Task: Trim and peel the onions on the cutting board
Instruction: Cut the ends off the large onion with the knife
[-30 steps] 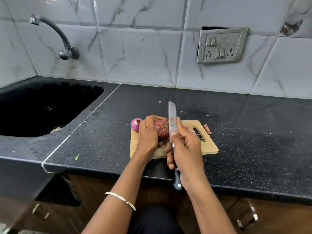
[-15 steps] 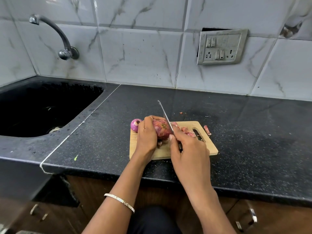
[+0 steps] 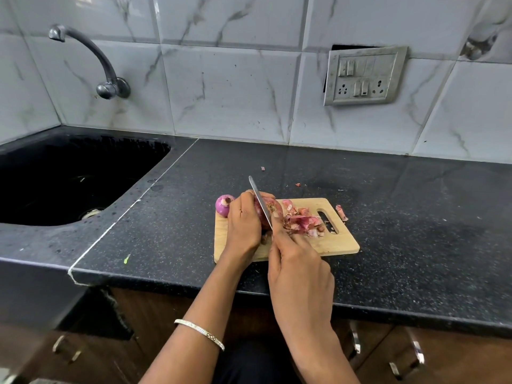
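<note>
White marble-look wall tiles (image 3: 230,87) with grey veins back a black speckled desk (image 3: 401,217). A black sink (image 3: 63,178) is sunk into it on the left, under a curved metal tap (image 3: 94,59). A steel switch-and-socket plate (image 3: 364,76) sits on the wall. Brown cabinet fronts (image 3: 388,356) with metal handles run below.

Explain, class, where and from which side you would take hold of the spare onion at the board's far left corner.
Take the spare onion round its broad middle, coming from the left and above. Its trimmed end faces up, so the rounded flanks give fingers the best grip, and the left hand crowds its right side. Your grip should probably stay clear of the knife.
</note>
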A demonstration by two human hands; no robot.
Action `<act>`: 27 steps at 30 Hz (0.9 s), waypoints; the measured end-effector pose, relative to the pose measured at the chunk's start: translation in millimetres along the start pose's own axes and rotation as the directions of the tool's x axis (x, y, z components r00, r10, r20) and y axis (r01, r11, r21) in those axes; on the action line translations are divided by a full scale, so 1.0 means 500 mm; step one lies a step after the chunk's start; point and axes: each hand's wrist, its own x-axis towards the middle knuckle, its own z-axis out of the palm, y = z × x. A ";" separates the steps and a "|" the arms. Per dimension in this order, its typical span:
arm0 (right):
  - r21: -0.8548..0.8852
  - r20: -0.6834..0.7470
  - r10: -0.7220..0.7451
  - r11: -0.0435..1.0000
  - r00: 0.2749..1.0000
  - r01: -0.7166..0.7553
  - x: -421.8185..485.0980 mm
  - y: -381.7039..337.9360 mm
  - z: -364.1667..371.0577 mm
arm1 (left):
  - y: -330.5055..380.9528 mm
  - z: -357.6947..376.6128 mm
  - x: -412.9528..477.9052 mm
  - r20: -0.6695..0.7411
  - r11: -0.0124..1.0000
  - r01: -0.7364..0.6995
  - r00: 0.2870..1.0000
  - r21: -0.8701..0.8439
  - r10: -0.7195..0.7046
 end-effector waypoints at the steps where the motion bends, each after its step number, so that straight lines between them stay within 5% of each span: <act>1: 0.001 0.015 0.007 1.000 1.000 -0.007 0.001 0.000 -0.001 | 0.001 0.000 0.000 0.001 1.000 0.003 1.000 0.005 -0.003; 27: 0.042 0.137 0.043 0.998 0.990 -0.049 0.002 0.001 -0.024 | 0.049 0.000 -0.027 -0.056 0.992 0.061 0.996 -0.108 -0.068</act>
